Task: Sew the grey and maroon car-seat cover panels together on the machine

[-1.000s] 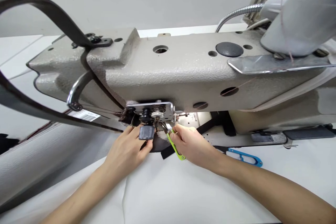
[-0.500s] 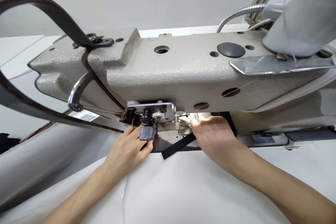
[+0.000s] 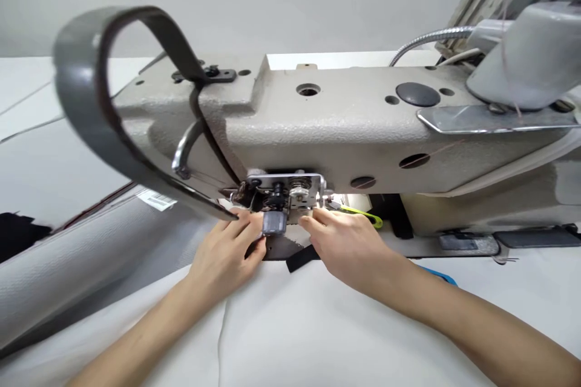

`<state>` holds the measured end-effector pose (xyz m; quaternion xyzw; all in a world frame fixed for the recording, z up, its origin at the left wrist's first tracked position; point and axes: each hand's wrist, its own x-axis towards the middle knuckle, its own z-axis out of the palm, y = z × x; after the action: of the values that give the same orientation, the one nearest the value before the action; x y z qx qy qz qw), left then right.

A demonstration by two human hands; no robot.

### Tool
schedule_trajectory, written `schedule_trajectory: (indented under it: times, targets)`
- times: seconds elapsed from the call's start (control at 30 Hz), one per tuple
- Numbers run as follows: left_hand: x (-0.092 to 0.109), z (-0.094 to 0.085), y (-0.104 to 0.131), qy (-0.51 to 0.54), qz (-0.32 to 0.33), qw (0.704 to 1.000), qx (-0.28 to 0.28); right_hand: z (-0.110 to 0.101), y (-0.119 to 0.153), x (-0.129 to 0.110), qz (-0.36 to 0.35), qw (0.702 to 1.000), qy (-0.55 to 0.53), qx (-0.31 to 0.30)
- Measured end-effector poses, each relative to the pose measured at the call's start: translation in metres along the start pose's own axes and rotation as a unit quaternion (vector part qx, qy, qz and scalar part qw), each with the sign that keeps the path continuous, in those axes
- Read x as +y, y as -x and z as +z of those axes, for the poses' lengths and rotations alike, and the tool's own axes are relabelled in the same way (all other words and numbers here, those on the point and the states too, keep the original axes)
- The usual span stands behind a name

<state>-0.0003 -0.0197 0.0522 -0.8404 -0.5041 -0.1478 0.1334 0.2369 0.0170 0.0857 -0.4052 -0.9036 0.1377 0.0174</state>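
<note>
A beige sewing machine (image 3: pixel 327 133) stands before me. My left hand (image 3: pixel 229 248) is under the left end of its head, beside the grey knob (image 3: pixel 275 223); its thumb and fingers are bent together, tips partly hidden. My right hand (image 3: pixel 347 245) is to the right of the knob, close to the needle area, fingers curled and pressed together. Whatever either hand pinches is hidden. A black strip (image 3: pixel 302 259) pokes out below my right hand, over the machine bed. Behind that hand lies a yellow-green handled tool (image 3: pixel 374 219), mostly covered.
A curved grey lever band (image 3: pixel 84 72) loops out at the left. White material (image 3: pixel 290 326) spreads across the front. A grey roll of material (image 3: pixel 91 248) with a label (image 3: pixel 157 199) lies left. A blue object (image 3: pixel 439 275) shows behind my right forearm. A white lamp (image 3: pixel 521 54) stands right.
My right hand has moved left, closer to the knob, uncovering the yellow-green handled tool. The blue object has come into sight. The view has shifted, so the machine sits farther right.
</note>
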Motion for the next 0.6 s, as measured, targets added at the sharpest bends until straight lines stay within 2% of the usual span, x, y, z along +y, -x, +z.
schedule_trajectory:
  times: [0.1, 0.23, 0.4, 0.6]
  targets:
    - [0.0, -0.006, -0.002, -0.024, -0.026, 0.999, 0.008, 0.008, -0.008, -0.003, -0.013, 0.998, -0.057, 0.003]
    - [-0.006, -0.014, -0.006, 0.034, -0.019, 0.999, -0.009, 0.014, -0.027, -0.013, -0.009, 0.991, -0.134, 0.025]
    - [-0.021, -0.011, -0.011, 0.123, -0.019, 0.99, -0.062, 0.027, -0.049, -0.025, 0.048, 0.979, -0.191, 0.054]
    - [-0.03, -0.015, -0.016, 0.161, -0.033, 0.979, -0.124, 0.031, -0.054, -0.034, 0.096, 0.972, -0.211, 0.048]
